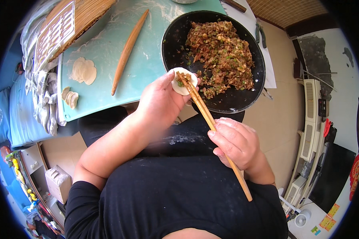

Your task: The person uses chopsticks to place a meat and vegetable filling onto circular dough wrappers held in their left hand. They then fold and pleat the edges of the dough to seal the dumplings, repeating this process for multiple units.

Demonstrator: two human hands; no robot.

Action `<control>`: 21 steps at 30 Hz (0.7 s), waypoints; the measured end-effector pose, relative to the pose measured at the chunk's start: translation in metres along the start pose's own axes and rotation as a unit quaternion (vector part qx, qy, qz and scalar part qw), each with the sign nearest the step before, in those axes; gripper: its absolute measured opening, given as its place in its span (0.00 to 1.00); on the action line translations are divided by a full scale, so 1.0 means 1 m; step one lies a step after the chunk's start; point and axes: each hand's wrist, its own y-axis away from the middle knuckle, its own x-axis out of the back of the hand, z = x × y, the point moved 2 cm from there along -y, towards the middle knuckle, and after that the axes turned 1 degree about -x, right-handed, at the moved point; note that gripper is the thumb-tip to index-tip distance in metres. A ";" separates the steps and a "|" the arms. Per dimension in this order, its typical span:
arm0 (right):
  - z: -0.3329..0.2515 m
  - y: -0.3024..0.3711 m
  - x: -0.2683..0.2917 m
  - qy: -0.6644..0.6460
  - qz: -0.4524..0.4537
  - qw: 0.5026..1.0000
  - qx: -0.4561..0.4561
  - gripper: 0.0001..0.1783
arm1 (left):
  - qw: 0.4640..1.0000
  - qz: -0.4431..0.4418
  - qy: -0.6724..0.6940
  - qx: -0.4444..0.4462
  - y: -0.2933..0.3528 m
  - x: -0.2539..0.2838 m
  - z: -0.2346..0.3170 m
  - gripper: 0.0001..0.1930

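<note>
My left hand (160, 99) holds a round dough wrapper (178, 88) by its edge, beside the near left rim of a black pan (168, 47). A small lump of filling (183, 78) lies on the wrapper. My right hand (237, 141) grips a pair of wooden chopsticks (205, 111), whose tips rest on that lump. Inside the pan is a heap of brown minced filling (223, 53) with green bits. A tapered wooden rolling pin (129, 53) lies on the floured green mat (103, 89). Two overlapping groups of wrappers, a larger one (84, 71) and a smaller one (70, 98), are at the left.
A woven tray (83, 18) of sticks stands at the far left, holding rows of white pieces. Crumpled striped cloth (48, 103) hangs along the mat's left edge. Scissors with dark handles (261, 34) lie right of the pan. A white box (58, 184) sits lower left.
</note>
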 end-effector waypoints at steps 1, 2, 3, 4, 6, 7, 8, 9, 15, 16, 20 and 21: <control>0.000 0.000 0.002 -0.011 0.001 1.000 -0.004 0.15 | 1.000 -0.009 0.003 -0.006 0.000 0.001 0.001 0.22; 0.000 0.000 0.005 -0.022 0.002 1.000 -0.008 0.15 | 1.000 -0.017 0.005 -0.012 0.000 0.003 0.003 0.22; 0.002 0.001 0.007 -0.034 0.003 0.999 -0.011 0.14 | 0.999 -0.025 0.008 -0.018 -0.001 0.004 0.003 0.22; 0.006 0.004 0.008 -0.067 0.020 0.997 -0.028 0.14 | 0.999 -0.027 0.010 -0.026 -0.002 0.005 0.004 0.22; 0.010 0.012 0.019 -0.132 0.078 0.985 -0.085 0.13 | 0.999 -0.016 0.017 -0.029 0.000 0.003 0.006 0.22; 0.011 0.017 0.026 -0.123 0.129 0.977 -0.113 0.15 | 0.999 -0.011 0.022 -0.029 0.001 0.002 0.007 0.22; 0.016 0.021 0.030 -0.195 0.204 0.948 -0.145 0.15 | 0.999 0.010 0.023 -0.036 0.003 0.003 0.009 0.22; 0.023 0.028 0.033 -0.262 0.281 0.906 -0.177 0.16 | 0.999 -0.003 0.018 -0.028 0.004 0.002 0.009 0.23; 0.070 0.053 0.017 -0.279 0.251 0.827 -0.418 0.16 | 0.999 -0.052 0.013 0.004 0.011 0.009 0.010 0.24; 0.073 0.057 0.012 -0.287 0.246 0.825 -0.421 0.16 | 0.999 -0.051 0.008 0.006 0.013 0.009 0.010 0.24; 0.077 0.065 -0.002 -0.288 0.197 0.830 -0.435 0.17 | 0.999 -0.034 0.018 0.031 0.026 0.020 0.011 0.25; 0.078 0.065 -0.003 -0.281 0.177 0.835 -0.438 0.17 | 0.998 -0.030 0.022 0.042 0.030 0.024 0.009 0.25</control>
